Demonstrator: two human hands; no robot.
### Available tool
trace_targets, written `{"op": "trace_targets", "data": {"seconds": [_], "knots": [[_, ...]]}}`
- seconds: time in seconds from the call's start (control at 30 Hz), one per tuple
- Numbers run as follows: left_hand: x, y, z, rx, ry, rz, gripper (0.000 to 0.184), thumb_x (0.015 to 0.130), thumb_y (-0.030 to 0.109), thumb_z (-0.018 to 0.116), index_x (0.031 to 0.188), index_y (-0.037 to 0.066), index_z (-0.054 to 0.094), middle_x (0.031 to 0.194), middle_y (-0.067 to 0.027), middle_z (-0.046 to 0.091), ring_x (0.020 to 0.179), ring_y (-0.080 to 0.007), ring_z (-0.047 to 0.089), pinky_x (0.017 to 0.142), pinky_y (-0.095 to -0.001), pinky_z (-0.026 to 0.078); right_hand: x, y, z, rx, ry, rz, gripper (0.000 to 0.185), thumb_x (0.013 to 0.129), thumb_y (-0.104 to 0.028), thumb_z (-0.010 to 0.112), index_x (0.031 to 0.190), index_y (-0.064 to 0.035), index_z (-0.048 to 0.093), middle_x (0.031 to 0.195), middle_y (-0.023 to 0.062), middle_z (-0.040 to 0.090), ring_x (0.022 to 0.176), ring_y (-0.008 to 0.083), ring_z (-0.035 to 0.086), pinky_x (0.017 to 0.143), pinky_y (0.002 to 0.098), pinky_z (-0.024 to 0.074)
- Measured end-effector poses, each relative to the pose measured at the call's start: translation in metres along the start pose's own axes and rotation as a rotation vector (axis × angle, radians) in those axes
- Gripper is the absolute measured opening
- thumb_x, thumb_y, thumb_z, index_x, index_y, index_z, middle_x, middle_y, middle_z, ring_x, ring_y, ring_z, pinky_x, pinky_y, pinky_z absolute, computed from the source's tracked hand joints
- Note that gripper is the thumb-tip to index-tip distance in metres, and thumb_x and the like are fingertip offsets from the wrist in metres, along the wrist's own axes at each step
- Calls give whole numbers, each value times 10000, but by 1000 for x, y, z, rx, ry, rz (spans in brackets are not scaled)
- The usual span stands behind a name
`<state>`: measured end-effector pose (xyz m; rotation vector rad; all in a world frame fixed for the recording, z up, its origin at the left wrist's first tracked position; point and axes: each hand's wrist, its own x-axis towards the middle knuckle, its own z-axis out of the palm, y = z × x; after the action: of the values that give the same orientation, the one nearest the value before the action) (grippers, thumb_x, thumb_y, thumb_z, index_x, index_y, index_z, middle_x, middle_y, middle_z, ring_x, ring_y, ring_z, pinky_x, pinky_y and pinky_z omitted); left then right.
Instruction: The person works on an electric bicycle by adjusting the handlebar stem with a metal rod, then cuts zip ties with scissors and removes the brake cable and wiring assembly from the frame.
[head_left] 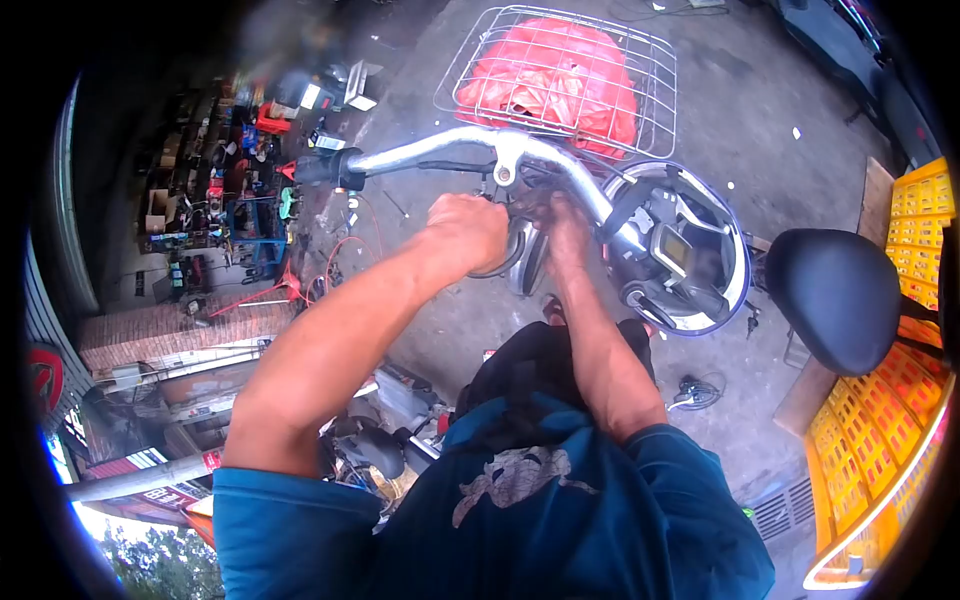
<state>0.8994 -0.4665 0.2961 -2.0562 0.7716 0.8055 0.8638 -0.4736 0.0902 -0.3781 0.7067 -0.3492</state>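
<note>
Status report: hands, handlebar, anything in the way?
Left hand, right hand: near middle of handlebar, hold unclear. Its dark grip unheld. Wire basket beyond, red bag inside; nothing visibly blocking.

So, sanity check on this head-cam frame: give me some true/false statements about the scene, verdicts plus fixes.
1. Red plastic shows through the bars of the wire basket. True.
2. The person's left grip is at the outer end of the handlebar. False: left grip and right grip are both near its middle.
3. The round housing with a display is right of both grips. True.
4. The black seat is left of the handlebar. False: it is on the right.
5. The crates at right are yellow. True.
</note>
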Motion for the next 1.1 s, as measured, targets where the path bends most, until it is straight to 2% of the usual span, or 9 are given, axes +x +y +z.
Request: {"op": "trace_targets", "data": {"seconds": [0.07, 0.17, 0.47, 0.6, 0.9, 0.93, 1.03, 1.07, 1.1], "knots": [[2, -1, 7, -67, 7, -13, 309, 818, 125, 500, 1045, 39, 690, 1069, -156, 677, 1033, -282, 646, 873, -376, 506, -1, 3, 0, 59, -10, -12, 239, 943, -224, 539, 1047, -19, 606, 892, 48, 619, 758, 119, 572, 587, 259, 468], [1, -5, 18, -151, 63, -37, 289, 803, 112, 504, 999, 33, 700, 1013, -174, 684, 1006, -301, 651, 866, -386, 506, 0, 5, -3, 58, -70, -14, 305, 954, -280, 541, 1121, -31, 595, 931, 36, 609, 790, 124, 566, 688, 276, 445], [2, -12, 56, -374, 176, -64, 239, 758, 71, 518, 902, -9, 691, 960, -225, 672, 962, -352, 650, 857, -430, 498, -1, 4, 0, 90, -54, -31, 298, 924, -275, 588, 1090, -28, 599, 927, 66, 631, 774, 158, 613, 676, 287, 482], [-1, -16, 58, -359, 197, -33, 229, 746, 79, 526, 884, -34, 670, 934, -231, 672, 937, -365, 653, 849, -436, 496, -11, -15, 16, 76, -97, -3, 224, 926, -254, 557, 1019, -50, 561, 861, 53, 597, 745, 157, 588, 569, 309, 471], [41, -40, 107, -591, 269, 23, 256, 763, 154, 526, 930, 22, 669, 929, -237, 666, 936, -376, 641, 861, -443, 485, 4, 0, 8, 130, -33, -40, 215, 922, -225, 557, 1045, -49, 568, 877, 81, 603, 742, 193, 586, 604, 333, 469], [56, -45, 123, -678, 318, 62, 232, 745, 163, 582, 902, 19, 674, 880, -232, 671, 885, -363, 659, 814, -435, 495, 3, -1, 6, 125, -44, -40, 210, 918, -218, 555, 1044, -51, 571, 882, 74, 604, 749, 189, 584, 610, 331, 466], [67, -61, 124, -918, 201, 259, 214, 698, 150, 645, 848, -2, 667, 772, -206, 668, 763, -310, 672, 718, -409, 503, 7, 0, 3, 109, -73, -46, 196, 908, -206, 552, 1035, -59, 581, 888, 49, 606, 765, 175, 578, 615, 320, 456], [67, -63, 121, -1048, 126, 272, 198, 654, 142, 690, 784, -5, 660, 642, -131, 622, 597, -218, 613, 550, -365, 474, 10, 2, 2, 103, -76, -54, 192, 905, -205, 552, 1029, -63, 585, 887, 39, 606, 765, 169, 575, 609, 313, 453], [64, -64, 120, -1206, 50, 269, 195, 652, 146, 690, 775, -2, 657, 622, -107, 600, 566, -193, 587, 514, -344, 455, 12, 4, 1, 98, -81, -63, 187, 902, -204, 552, 1023, -67, 589, 885, 30, 606, 765, 162, 571, 603, 307, 450]]}}
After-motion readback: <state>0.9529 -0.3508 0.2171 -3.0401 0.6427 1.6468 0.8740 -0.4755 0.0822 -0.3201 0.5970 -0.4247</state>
